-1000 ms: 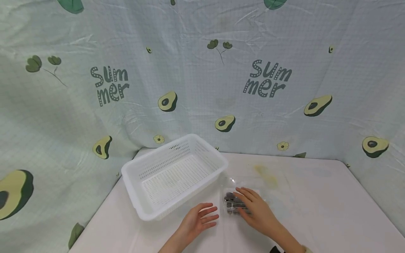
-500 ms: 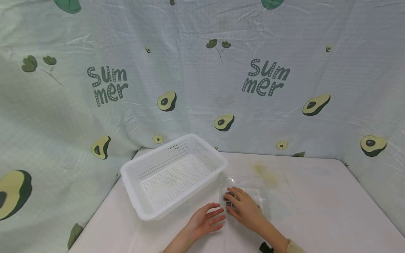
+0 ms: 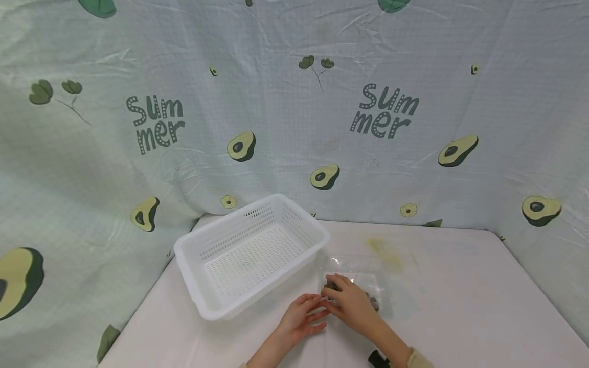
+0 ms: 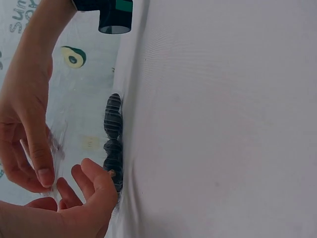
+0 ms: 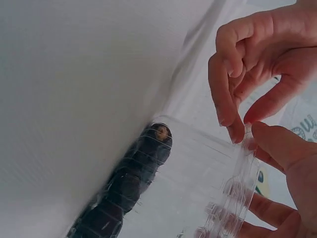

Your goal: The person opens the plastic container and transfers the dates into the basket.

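Plastic box — clear, glossy, ridged, rectangular.

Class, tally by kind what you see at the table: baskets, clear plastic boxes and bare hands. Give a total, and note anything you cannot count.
White basket: 1
Clear plastic box: 1
Bare hands: 2 (left hand, right hand)
Total: 4
Dark pieces in the box: partly hidden, so left uncounted.
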Action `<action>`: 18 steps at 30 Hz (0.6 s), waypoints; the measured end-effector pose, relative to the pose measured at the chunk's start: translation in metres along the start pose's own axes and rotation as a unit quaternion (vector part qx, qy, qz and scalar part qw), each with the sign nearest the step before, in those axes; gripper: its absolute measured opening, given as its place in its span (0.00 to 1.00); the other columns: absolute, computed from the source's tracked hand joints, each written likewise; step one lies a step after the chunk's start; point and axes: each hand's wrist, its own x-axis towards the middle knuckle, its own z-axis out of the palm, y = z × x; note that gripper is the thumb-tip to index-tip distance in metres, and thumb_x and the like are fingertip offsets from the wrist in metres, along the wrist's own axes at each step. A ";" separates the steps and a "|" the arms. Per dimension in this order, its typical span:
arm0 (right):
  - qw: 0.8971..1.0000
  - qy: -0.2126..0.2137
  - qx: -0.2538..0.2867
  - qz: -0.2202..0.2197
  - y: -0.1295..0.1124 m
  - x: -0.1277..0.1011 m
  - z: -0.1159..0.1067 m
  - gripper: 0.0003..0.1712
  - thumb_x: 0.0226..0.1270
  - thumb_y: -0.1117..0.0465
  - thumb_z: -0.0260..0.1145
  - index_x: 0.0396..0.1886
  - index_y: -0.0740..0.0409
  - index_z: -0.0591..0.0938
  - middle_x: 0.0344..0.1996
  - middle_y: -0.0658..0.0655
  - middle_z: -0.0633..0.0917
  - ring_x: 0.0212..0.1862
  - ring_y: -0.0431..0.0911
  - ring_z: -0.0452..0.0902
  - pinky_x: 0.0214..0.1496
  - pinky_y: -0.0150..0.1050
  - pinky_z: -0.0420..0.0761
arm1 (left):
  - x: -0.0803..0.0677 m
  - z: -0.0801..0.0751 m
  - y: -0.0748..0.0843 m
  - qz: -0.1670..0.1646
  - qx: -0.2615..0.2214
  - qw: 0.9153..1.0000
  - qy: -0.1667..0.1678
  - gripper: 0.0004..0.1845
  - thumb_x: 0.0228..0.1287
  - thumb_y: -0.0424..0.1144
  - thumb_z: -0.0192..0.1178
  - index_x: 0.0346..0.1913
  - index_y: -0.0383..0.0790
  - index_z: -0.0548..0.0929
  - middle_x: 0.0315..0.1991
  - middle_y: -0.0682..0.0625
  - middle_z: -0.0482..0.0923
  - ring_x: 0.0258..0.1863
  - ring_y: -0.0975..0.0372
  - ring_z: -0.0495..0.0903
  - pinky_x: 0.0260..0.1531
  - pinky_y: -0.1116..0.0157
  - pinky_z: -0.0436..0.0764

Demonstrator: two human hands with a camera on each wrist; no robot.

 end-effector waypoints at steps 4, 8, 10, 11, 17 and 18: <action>1.000 -0.011 0.007 0.012 -0.001 0.001 -0.001 0.06 0.49 0.52 0.68 0.25 0.42 0.77 0.46 0.57 0.80 0.49 0.51 0.76 0.39 0.43 0.78 | 0.000 0.006 0.003 -0.008 0.012 0.999 0.037 0.04 0.62 0.39 0.52 0.37 0.43 0.73 0.32 0.56 0.77 0.35 0.65 0.80 0.32 0.65 0.76; 0.999 -0.025 0.008 0.024 -0.002 0.003 -0.003 0.05 0.49 0.54 0.68 0.24 0.43 0.78 0.46 0.57 0.80 0.48 0.51 0.77 0.38 0.43 0.78 | 0.000 0.008 0.005 -0.012 0.022 0.998 0.051 0.04 0.63 0.37 0.50 0.38 0.42 0.75 0.31 0.58 0.79 0.32 0.66 0.79 0.31 0.64 0.77; 0.999 -0.027 0.007 0.025 -0.002 0.003 -0.003 0.06 0.48 0.55 0.69 0.24 0.43 0.79 0.46 0.57 0.81 0.47 0.51 0.77 0.37 0.43 0.78 | 0.000 0.008 0.005 -0.012 0.029 0.998 0.057 0.06 0.63 0.36 0.51 0.39 0.40 0.75 0.31 0.57 0.81 0.32 0.66 0.80 0.31 0.64 0.77; 0.999 -0.025 0.005 0.022 -0.002 0.003 -0.004 0.06 0.47 0.55 0.69 0.25 0.43 0.79 0.45 0.57 0.81 0.46 0.51 0.77 0.37 0.43 0.78 | 0.000 0.008 0.005 -0.011 0.033 0.998 0.060 0.06 0.63 0.36 0.51 0.40 0.39 0.76 0.32 0.56 0.82 0.32 0.67 0.80 0.31 0.64 0.77; 1.000 -0.005 -0.024 -0.001 -0.004 0.005 -0.005 0.08 0.47 0.60 0.69 0.26 0.44 0.79 0.43 0.56 0.81 0.42 0.49 0.79 0.31 0.41 0.78 | -0.001 0.012 0.008 -0.005 0.047 0.996 0.074 0.06 0.61 0.34 0.52 0.39 0.37 0.76 0.37 0.50 0.83 0.30 0.67 0.80 0.29 0.65 0.78; 1.000 -0.007 -0.030 -0.001 -0.004 0.005 -0.005 0.07 0.48 0.60 0.68 0.26 0.44 0.78 0.43 0.56 0.81 0.41 0.49 0.79 0.29 0.41 0.77 | -0.001 0.013 0.009 -0.005 0.050 0.996 0.076 0.06 0.61 0.34 0.52 0.39 0.37 0.76 0.37 0.50 0.83 0.30 0.67 0.80 0.29 0.65 0.78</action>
